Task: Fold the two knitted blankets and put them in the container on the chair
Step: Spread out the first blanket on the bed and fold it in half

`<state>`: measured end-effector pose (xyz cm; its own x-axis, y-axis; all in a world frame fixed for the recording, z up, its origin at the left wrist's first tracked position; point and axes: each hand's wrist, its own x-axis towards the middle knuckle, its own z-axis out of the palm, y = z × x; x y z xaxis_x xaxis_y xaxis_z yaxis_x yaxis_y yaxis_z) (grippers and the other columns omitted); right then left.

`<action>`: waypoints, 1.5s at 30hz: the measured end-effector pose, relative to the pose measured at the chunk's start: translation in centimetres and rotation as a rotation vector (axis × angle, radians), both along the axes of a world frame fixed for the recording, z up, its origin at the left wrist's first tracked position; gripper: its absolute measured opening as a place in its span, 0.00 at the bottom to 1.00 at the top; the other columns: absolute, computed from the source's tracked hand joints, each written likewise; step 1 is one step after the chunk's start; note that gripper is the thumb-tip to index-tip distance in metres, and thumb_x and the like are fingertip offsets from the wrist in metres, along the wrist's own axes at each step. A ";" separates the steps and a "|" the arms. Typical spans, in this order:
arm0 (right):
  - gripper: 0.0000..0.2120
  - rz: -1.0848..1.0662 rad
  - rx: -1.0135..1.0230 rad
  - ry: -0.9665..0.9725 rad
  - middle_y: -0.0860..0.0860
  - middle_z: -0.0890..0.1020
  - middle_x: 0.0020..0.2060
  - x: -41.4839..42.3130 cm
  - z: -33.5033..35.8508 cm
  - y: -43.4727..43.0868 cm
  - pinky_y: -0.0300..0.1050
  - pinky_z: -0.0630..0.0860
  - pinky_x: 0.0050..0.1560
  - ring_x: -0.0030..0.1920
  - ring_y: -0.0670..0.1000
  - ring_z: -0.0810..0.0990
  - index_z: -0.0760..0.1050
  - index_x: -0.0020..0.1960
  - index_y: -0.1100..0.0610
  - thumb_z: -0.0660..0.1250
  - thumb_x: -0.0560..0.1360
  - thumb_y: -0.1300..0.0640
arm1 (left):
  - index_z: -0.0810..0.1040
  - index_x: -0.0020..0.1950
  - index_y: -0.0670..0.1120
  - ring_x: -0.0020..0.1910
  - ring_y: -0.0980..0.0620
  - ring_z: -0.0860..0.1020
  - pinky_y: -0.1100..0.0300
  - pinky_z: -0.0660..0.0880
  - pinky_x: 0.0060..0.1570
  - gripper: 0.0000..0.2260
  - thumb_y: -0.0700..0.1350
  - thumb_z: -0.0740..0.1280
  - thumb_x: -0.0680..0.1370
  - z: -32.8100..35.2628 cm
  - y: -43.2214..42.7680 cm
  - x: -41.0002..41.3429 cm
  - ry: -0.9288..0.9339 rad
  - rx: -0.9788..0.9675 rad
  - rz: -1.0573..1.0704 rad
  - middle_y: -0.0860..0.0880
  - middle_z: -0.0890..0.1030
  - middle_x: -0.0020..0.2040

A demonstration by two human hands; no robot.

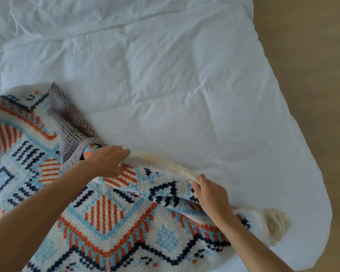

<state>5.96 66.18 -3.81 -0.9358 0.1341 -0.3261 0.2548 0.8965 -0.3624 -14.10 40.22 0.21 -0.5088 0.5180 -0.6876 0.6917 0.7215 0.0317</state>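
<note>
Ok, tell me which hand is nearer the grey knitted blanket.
Left. The left hand grips the edge of the patterned blanket right beside the grey knitted blanket; the right hand holds that edge farther right, apart from the grey one.

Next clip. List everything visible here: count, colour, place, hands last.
patterned blanket: one, blue, orange, navy and cream, lower left on the duvet
grey blanket: one, grey, left, against the patterned blanket
tuft: one, cream, blurred, at the patterned blanket's right corner
duvet: one, white, fills most of the view
floor: one, light wood, right edge
left hand: one, grips the patterned blanket's raised edge
right hand: one, grips the same edge, further right
</note>
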 end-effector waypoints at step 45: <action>0.07 -0.354 -0.025 0.070 0.47 0.74 0.33 -2.1 -4.8 13.8 0.33 0.67 0.28 0.29 0.45 0.71 0.73 0.48 0.60 0.64 0.77 0.55 | 0.66 0.59 0.45 0.40 0.48 0.77 0.54 0.75 0.39 0.07 0.41 0.55 0.81 -9.0 32.5 -4.7 -0.026 0.301 0.240 0.44 0.79 0.48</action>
<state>3.86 79.99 -8.59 -0.8526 0.4471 -0.2704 0.5222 0.7477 -0.4102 -18.75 72.70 -8.80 -0.6242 0.5670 -0.5375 0.5005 0.8185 0.2822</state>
